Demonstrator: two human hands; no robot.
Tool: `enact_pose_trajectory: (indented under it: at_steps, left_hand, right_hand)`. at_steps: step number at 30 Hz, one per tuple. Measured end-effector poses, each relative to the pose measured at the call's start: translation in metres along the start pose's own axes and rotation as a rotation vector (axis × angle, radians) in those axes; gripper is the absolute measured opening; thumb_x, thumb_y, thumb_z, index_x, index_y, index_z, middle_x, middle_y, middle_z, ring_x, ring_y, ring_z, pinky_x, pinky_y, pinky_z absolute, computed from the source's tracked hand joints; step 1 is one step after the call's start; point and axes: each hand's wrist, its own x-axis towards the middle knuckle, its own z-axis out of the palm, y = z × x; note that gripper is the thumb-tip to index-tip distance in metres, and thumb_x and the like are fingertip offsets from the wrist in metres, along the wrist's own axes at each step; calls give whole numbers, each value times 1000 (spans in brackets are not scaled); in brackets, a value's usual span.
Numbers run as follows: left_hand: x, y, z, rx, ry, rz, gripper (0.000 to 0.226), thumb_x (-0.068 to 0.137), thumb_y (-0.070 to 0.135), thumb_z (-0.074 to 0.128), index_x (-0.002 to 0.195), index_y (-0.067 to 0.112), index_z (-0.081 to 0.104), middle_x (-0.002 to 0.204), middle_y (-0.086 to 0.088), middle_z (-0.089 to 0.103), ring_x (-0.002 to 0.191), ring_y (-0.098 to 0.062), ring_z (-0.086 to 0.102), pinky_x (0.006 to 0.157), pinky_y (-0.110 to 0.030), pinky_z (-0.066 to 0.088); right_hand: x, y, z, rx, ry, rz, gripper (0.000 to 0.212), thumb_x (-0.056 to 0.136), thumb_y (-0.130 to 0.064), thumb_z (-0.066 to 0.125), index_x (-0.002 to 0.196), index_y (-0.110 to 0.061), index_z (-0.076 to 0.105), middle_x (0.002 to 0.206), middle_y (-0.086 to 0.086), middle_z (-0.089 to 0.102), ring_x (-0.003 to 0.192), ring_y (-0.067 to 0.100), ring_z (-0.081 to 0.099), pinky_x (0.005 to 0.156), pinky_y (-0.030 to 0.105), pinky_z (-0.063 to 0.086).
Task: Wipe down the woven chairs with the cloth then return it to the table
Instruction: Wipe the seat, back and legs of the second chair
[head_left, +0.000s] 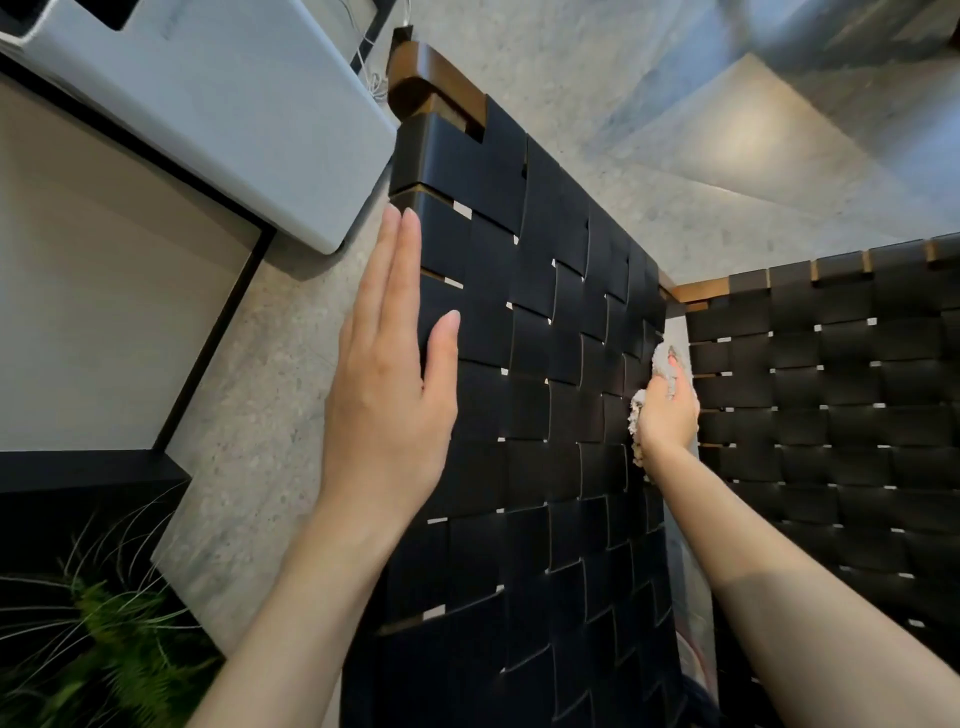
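— Where's the cloth (636, 413)?

— In the right hand (668, 410). The fingers are curled round it, so it's bunched up, with pale tufts showing above the fingertips and below the heel of the hand. It's pressed against the far right edge of the chair (545, 364), on the black weave.

— And the left hand (387, 395)?

— Flat and holding nothing. The fingers are straight and close together, lying along the left edge of the same woven panel, and the thumb rests on the straps. The fingertips reach up near the top left corner, just below where the brown wooden frame (431, 83) shows.

— Is there another chair?

— Yes, a second chair (831, 395) on the right, with the same black straps and a brown rail along its top. It stands just beside the first, with a narrow gap between them. The right hand and the cloth sit at that gap, and I can't tell whether they touch the second chair.

— What else is around?

— A grey speckled floor (571, 67) runs under it all. A white box (234, 119) lies at the upper left, close to the chair's top corner. A green plant (119, 639) is at the lower left, blurred.
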Motion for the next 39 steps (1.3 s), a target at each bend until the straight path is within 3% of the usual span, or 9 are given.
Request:
enact_pose_trajectory:
  at_steps: [3,7,13,18,22,25,32,36,39]
  left_hand:
    - [-1,2,-1,-71,-2,-41,54,102,23,36,150,27,12,158,15,9,140,11,5,107,-1,5]
    - [0,2,-2,-106,10,-62,49,103,24,29,149,31,13,157,19,12,138,14,7,103,4,5]
    - [1,0,-2,-112,12,-55,49,103,23,29,149,30,16,156,19,13,138,13,9,104,2,7]
    - [1,-1,-2,-98,14,-47,51,103,22,31,150,30,14,157,20,11,139,11,9,105,1,6]
    - [0,-2,-1,-62,18,-34,51,102,24,30,150,29,13,157,20,9,138,14,7,103,3,4]
    - [0,-2,-1,-78,12,-24,51,102,23,30,150,28,14,157,19,9,139,13,6,104,2,4]
    - [0,-3,0,-106,12,-16,50,102,20,31,150,24,16,157,17,11,139,12,7,106,1,6]
    - [0,-4,0,-116,9,-8,50,102,22,30,150,25,16,157,17,11,139,12,6,105,1,6]
    - [0,-5,1,-123,13,-6,50,102,22,30,150,25,17,157,17,12,139,12,7,107,-1,6]
  right_hand:
    - [-27,-13,0,7,9,-126,41,101,-15,37,139,-26,48,142,2,46,120,12,47,103,30,39]
    - [-77,-56,4,155,-142,-436,40,102,-14,41,137,-31,49,147,-6,44,136,7,36,103,7,31]
    - [-132,-163,26,320,-358,-900,42,97,-5,46,135,-23,48,148,8,43,143,21,29,115,50,26]
    - [-135,-209,53,225,-231,-1100,32,92,-17,57,123,-17,64,147,9,43,139,17,34,119,48,11]
    - [-110,-186,54,196,-143,-1014,37,94,-16,53,131,-21,56,149,5,41,139,21,32,113,54,23]
    - [-75,-162,49,150,-116,-830,39,99,-19,46,134,-35,43,152,-1,36,143,19,24,116,52,18]
    - [11,-108,40,-31,-26,-564,40,100,-14,41,139,-21,47,150,6,39,140,22,31,116,39,21]
    - [40,-90,38,-93,9,-320,41,101,-22,36,141,-27,47,148,7,39,135,26,38,114,37,23]
    - [52,-74,34,-42,20,-145,40,103,-27,34,141,-31,45,146,5,39,127,24,45,102,19,29]
